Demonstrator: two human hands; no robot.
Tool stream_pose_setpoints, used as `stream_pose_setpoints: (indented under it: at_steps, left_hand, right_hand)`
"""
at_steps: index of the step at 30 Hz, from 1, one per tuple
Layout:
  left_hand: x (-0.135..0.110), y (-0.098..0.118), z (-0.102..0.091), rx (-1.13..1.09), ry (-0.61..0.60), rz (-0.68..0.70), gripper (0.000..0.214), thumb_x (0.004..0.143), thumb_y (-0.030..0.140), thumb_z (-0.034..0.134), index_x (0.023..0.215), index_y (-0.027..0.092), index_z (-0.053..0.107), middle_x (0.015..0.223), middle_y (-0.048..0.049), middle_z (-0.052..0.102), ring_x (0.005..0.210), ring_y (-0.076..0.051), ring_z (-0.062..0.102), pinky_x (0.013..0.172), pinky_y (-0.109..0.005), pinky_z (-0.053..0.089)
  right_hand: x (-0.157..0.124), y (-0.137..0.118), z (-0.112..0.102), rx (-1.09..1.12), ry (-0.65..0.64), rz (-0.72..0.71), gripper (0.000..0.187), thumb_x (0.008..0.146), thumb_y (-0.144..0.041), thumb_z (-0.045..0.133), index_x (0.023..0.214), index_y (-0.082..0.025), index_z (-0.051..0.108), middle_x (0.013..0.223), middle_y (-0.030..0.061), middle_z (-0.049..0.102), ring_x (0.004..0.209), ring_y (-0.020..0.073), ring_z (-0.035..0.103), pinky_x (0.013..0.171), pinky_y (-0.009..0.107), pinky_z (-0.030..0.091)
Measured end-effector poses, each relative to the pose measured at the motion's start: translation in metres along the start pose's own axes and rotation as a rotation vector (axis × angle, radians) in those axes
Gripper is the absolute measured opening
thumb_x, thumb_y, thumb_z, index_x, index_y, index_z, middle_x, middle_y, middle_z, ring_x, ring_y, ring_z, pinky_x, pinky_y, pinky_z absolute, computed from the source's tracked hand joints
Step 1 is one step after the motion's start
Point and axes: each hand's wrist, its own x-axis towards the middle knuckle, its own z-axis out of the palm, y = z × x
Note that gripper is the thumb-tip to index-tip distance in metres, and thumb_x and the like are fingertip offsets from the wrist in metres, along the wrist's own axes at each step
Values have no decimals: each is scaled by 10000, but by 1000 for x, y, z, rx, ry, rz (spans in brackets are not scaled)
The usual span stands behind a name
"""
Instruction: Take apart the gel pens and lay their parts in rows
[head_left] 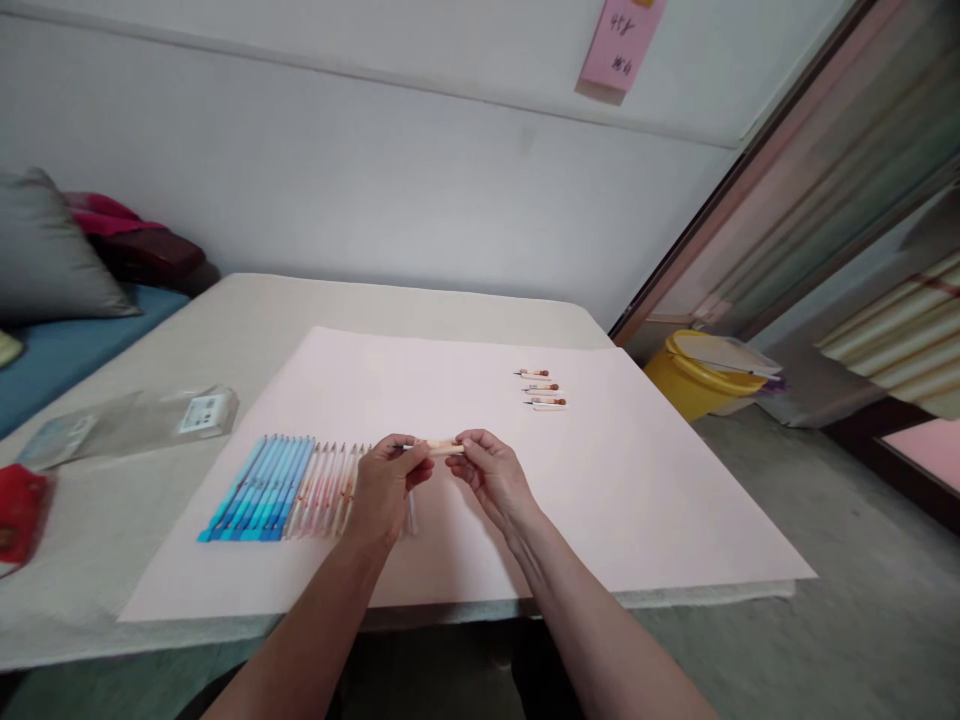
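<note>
Both hands meet over the pink sheet (600, 500), at the ends of a short cream pen-like piece (441, 448). My left hand (390, 485) pinches its left end, where a thin dark tip shows. At the right end, the fingers of my right hand (491, 470) are closed on it. Beside my left hand lies a row of pens: several blue ones (259, 490) at the left, then several pale pink and cream ones (322, 490), partly hidden by that hand. Farther off to the right are three short pen pieces (546, 402) with brown ends and thin points.
An open clear plastic bag (142, 420) and a red object (21, 512) lie on the cloth-covered table (405, 305) at the left. Behind stands a white wall with a pink note (619, 45). A yellow bin (686, 375) is on the floor at the right.
</note>
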Motion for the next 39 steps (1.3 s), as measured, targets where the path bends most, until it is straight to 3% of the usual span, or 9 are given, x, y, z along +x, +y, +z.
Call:
stream_pose_setpoints:
  at_steps: [4,8,15,25,31,39]
  left_hand:
    - [-1,-1,2,10,3,-1,244,586,256,751,736,131,606,620,6,603,542,-94,587,553,-211,479]
    - [-1,-2,2,35,23,14,238,596,262,741,747,134,609,631,1,611,547,-96,589,562,-218,482]
    - [-1,-3,1,64,24,46,231,600,263,734,747,137,609,624,5,604,549,-98,583,583,-234,488]
    - [-3,-2,4,93,-5,11,264,599,278,727,780,129,606,656,-3,601,537,-100,580,579,-247,488]
    - [-3,-2,2,113,25,62,381,605,304,720,935,153,603,635,8,598,542,-117,594,578,-259,490]
    - [-4,-3,1,173,5,106,272,636,303,696,843,146,618,628,-2,615,549,-117,598,584,-248,482]
  right_hand:
    - [1,1,0,-15,54,7,230,653,-316,753,731,-150,613,616,12,643,529,110,620,520,193,473]
    - [-1,0,2,14,42,13,224,694,-341,716,734,-136,634,679,34,657,607,123,636,617,231,505]
    - [-2,2,3,-10,39,-8,268,559,-166,783,805,-137,678,745,33,675,674,135,632,741,286,494]
    - [-1,0,-1,-175,31,-21,247,610,-196,720,850,-148,699,704,35,675,603,133,613,641,281,465]
    - [0,-2,-1,-251,5,-38,232,621,-194,695,851,-167,703,712,21,668,599,119,597,602,257,434]
    - [-1,-2,-1,-153,19,42,279,579,-212,733,853,-165,706,688,22,661,585,118,590,568,244,419]
